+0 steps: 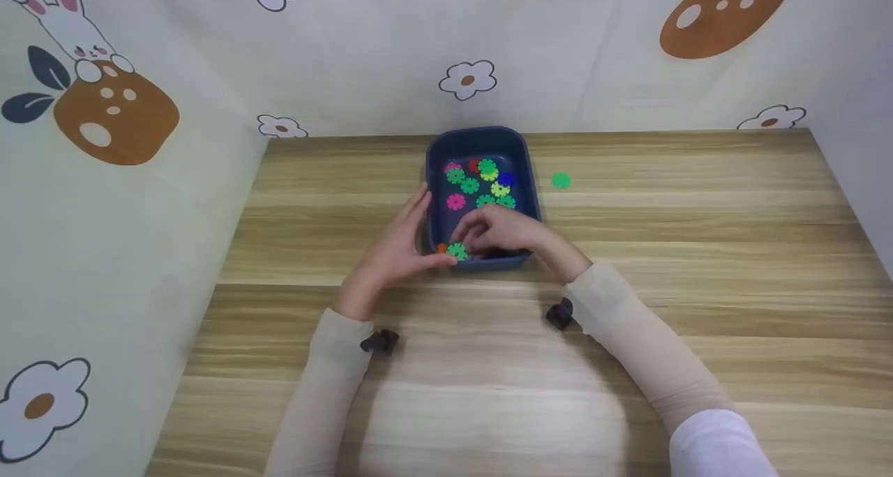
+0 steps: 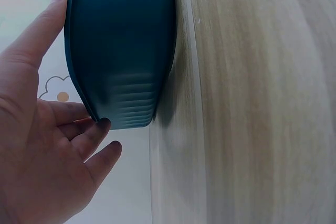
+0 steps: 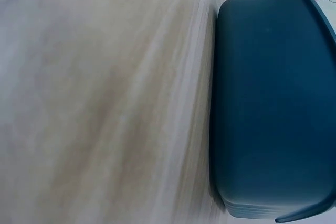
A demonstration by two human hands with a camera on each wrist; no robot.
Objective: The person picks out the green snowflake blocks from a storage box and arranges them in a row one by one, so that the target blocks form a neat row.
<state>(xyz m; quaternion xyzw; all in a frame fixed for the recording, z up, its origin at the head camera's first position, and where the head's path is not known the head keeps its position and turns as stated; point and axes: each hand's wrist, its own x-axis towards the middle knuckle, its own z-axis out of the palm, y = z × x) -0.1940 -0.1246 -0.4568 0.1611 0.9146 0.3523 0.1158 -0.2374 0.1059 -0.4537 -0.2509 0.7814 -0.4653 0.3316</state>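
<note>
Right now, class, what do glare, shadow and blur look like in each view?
Head: pale glare on the near tabletop, soft shadows beside both sleeves; left wrist: the blue bin looks dim, shadow on the tabletop beside it; right wrist: tabletop grain blurred, especially toward the left.

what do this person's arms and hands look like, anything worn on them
The left hand and right hand are bare, without gloves. Both forearms have beige sleeves with paler cuffs. A small black device sits at each wrist. Above the right forearm, a white garment sleeve shows.
</note>
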